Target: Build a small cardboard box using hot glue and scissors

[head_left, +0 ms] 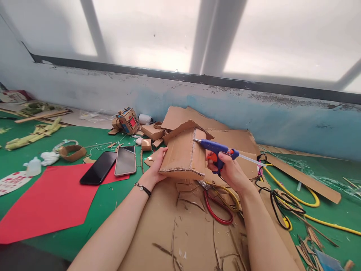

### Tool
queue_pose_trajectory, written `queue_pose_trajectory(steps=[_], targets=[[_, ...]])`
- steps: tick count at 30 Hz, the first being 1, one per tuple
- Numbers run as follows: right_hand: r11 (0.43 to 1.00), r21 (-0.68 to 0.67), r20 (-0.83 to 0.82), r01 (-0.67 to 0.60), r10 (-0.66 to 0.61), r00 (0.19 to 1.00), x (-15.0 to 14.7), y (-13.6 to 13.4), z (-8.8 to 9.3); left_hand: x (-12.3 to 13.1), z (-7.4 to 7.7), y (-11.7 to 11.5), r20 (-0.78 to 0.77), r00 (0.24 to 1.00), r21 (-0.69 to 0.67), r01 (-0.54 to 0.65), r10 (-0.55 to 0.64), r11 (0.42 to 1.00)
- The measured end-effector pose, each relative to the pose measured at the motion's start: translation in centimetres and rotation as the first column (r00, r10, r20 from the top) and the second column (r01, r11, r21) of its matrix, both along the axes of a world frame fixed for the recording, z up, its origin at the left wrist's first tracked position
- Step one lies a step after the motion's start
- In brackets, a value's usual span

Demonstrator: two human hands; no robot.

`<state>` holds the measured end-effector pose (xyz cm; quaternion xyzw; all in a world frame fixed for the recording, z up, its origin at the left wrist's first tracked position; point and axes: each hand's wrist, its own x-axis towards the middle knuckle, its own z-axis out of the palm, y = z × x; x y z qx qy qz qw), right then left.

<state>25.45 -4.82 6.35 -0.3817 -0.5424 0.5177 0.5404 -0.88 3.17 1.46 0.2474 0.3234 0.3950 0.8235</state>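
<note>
My left hand grips the left side of a small cardboard house with an overhanging flap roof, tilted above the table. Some of its fingers are hidden behind the cardboard. In my right hand is a blue hot glue gun with an orange trigger and a clear glue stick sticking out of its back. The nozzle sits at the house's corner seam, where a whitish line of glue runs down. Below the house, scissors with a red and a yellow handle lie on a cardboard sheet.
Two phones lie on red paper to the left. Cardboard pieces lean by the wall behind the house. At right are a yellow cable, a black cord and cardboard scraps on the green table.
</note>
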Motion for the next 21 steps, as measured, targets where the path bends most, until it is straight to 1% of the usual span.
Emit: queue_pose_trajectory(steps=[4, 7, 10, 13, 16, 21], targets=[[0.998, 0.006, 0.001, 0.057, -0.057, 0.998, -0.21, -0.13, -0.07, 0.0, -0.05, 0.13, 0.009, 1.0, 0.001, 0.0, 0.0, 1.0], [0.997, -0.031, -0.004, 0.068, -0.068, 0.998, -0.13, -0.08, -0.27, 0.05, -0.07, 0.14, 0.01, 1.0, -0.005, -0.009, 0.009, 1.0], [0.994, -0.084, -0.05, 0.065, -0.069, 0.996, -0.02, 0.08, -0.45, 0.1, 0.1, -0.02, 0.008, 1.0, -0.01, -0.012, 0.012, 1.0], [0.992, -0.121, -0.116, 0.03, -0.044, 0.992, -0.12, 0.27, -0.53, 0.08, 0.23, -0.15, 0.009, 1.0, -0.009, -0.011, 0.011, 1.0], [0.993, -0.117, -0.118, 0.032, -0.046, 0.992, -0.34, 0.31, -0.49, 0.02, 0.06, -0.08, 0.013, 1.0, -0.009, -0.011, 0.011, 1.0], [0.994, -0.093, -0.076, 0.051, -0.058, 0.995, -0.34, 0.02, -0.48, 0.06, -0.46, 0.15, 0.013, 1.0, -0.019, -0.017, 0.017, 1.0]])
